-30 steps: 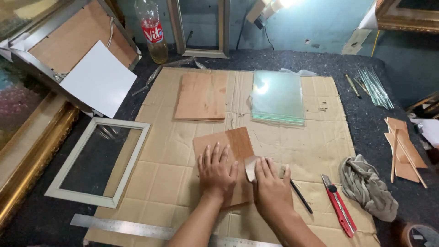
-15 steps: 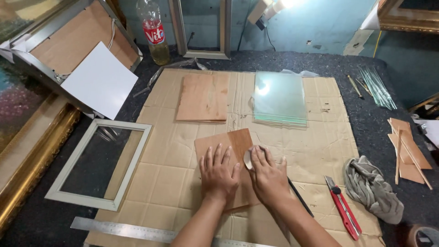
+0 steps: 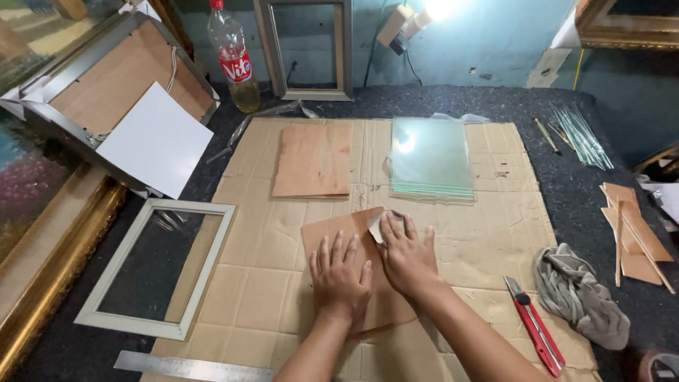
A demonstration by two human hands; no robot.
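Left hand: the left hand (image 3: 341, 274) is laid palm down on a thin brown hardboard panel (image 3: 332, 237), the fingers (image 3: 338, 247) spread apart and pressed flat, nothing being gripped.
Right hand: the right hand (image 3: 407, 256) is set just beside the left one, on the right part of the same panel; its fingers are spread apart, and a small pale scrap, seemingly paper or sandpaper (image 3: 375, 226), is pinned under the thumb and forefinger against the panel.
Panel under the hands: it is seen lying flat and slightly skewed on a large flattened sheet of tan corrugated cardboard (image 3: 269, 233), near the front middle; its lower edge is partly hidden by the forearms.
Further back on the cardboard: a second brown hardboard panel (image 3: 314, 160) is placed on the left, and a stack of clear greenish glass panes (image 3: 431, 157) beside it on the right, the two kept apart.
Left of the cardboard: an off-white rectangular picture frame (image 3: 113, 272) is laid on the dark felt-covered worktop (image 3: 566, 184); a steel ruler (image 3: 191, 368) is seen along the front edge.
Right of the hands: a red utility knife (image 3: 535, 333) is lying on the cardboard's corner, with a crumpled grey rag (image 3: 583, 293) just beside it and thin brown offcuts (image 3: 633, 237) further right.
Back of the worktop: a clear plastic bottle of yellowish liquid with a red cap (image 3: 233, 60) is stood upright next to a silver-grey empty frame (image 3: 309, 48) leaned against the wall.
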